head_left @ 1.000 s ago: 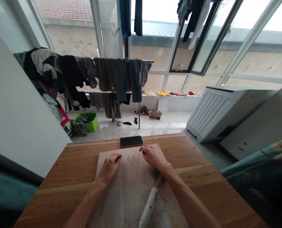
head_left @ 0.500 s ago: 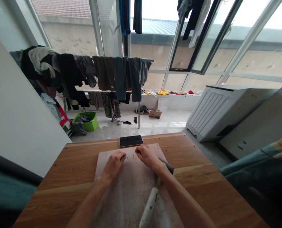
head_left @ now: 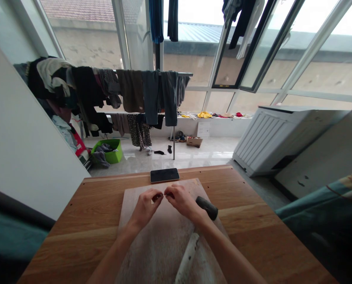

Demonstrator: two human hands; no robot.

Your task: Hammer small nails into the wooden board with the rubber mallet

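Observation:
My left hand (head_left: 145,205) and my right hand (head_left: 178,199) meet over the far part of a worn wooden board (head_left: 161,244). Each has its thumb and fingers closed in a pinch, their tips almost touching. The pinches sit where two thin upright nails stood; the fingers now mostly hide these nails. A hammer lies on the board's right side. Its black head (head_left: 207,208) shows right of my right wrist, and its pale, chipped handle (head_left: 188,258) runs toward me. My right forearm passes over the hammer's middle and hides it.
The board rests on a brown wooden table (head_left: 253,232). Beyond it, near the table's far edge, lies a black phone (head_left: 164,175). A laundry rack with clothes (head_left: 130,90), a green basket (head_left: 114,152) and a white cabinet (head_left: 259,138) stand farther back.
Both hands have moved inward toward each other and closed over the two upright nails, which showed between them before. My right hand has drawn slightly nearer, uncovering more of the hammer head.

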